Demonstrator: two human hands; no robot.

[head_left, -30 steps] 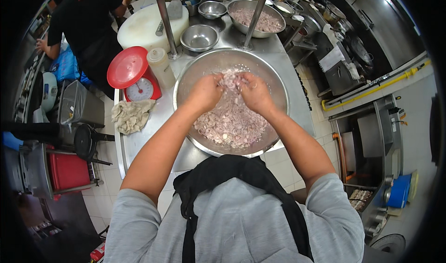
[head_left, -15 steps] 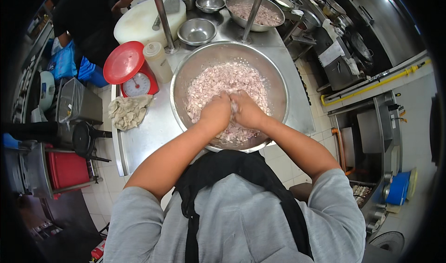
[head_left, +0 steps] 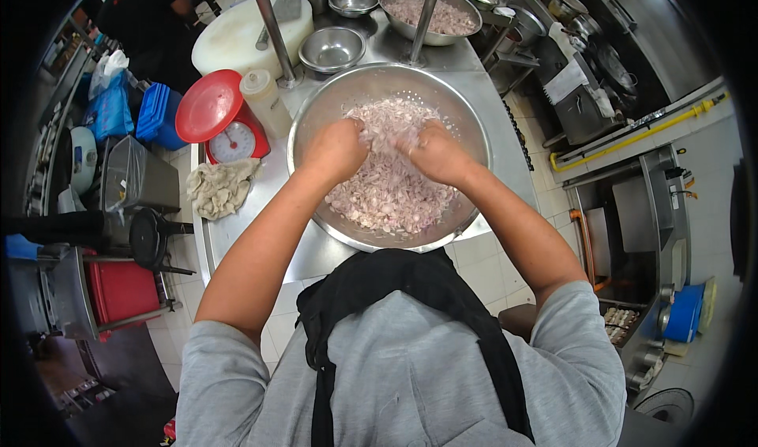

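Observation:
A large steel colander [head_left: 467, 119] with small holes holds a heap of thin, pinkish-white sliced shallots [head_left: 391, 198]. Both of my hands are inside it, toward its far half. My left hand [head_left: 339, 148] is curled into the slices at the left, its fingertips partly hidden by them. Opposite it, my right hand [head_left: 436, 153] is also curled around slices, with the thumb side toward the middle. Between the hands the shallots look raised and smeared by motion.
Left of the colander stand a red dial scale [head_left: 229, 131], a squeeze bottle [head_left: 266, 103] and a crumpled cloth [head_left: 221, 188]. Beyond are a metal bowl [head_left: 332, 50], a round white chopping board [head_left: 229, 40] and two upright posts. A bigger bowl [head_left: 399, 22] holds more slices. A co-worker [head_left: 146, 24] stands far left.
My hands were close together at the middle of the heap. They have moved apart and farther away, the left one leftward and the right one rightward, lifting slices between them.

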